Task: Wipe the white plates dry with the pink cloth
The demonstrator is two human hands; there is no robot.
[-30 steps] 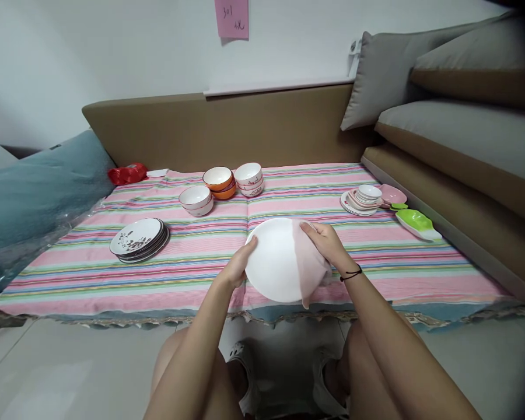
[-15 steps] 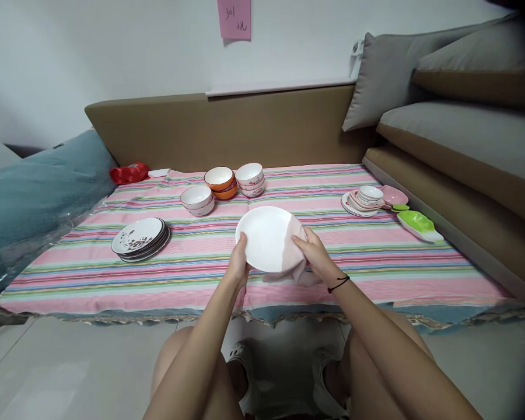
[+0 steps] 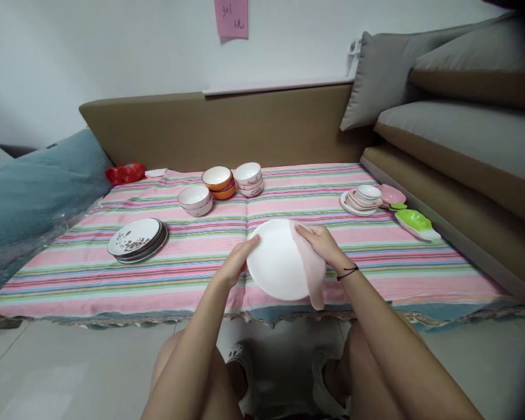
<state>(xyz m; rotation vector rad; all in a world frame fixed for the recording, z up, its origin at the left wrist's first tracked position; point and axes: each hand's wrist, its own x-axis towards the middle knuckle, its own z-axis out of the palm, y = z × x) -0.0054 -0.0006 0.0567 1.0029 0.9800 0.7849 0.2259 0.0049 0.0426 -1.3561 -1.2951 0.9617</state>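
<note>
A plain white plate [image 3: 277,262] is held up in front of me, above the near part of the striped cloth. My left hand [image 3: 238,261] grips its left edge, thumb on the face and the other fingers hidden behind. A pale pink cloth [image 3: 310,265] is draped over the plate's right side, its end hanging below the rim. My right hand [image 3: 321,244] is closed on that cloth and the plate's upper right edge, thumb on top. A black cord bracelet [image 3: 347,273] circles my right wrist.
Stacked patterned plates [image 3: 135,238] lie to the left. White bowls [image 3: 195,199], orange bowls [image 3: 219,181] and more white bowls [image 3: 248,178] stand at the back middle. Small dishes [image 3: 363,199], a pink dish [image 3: 392,195] and a green dish [image 3: 415,223] sit right, beside grey cushions [image 3: 459,128].
The plate has come lower and slightly right, tilting as it turned. My right hand has shifted up along its rim with the cloth, which now hangs down at the right.
</note>
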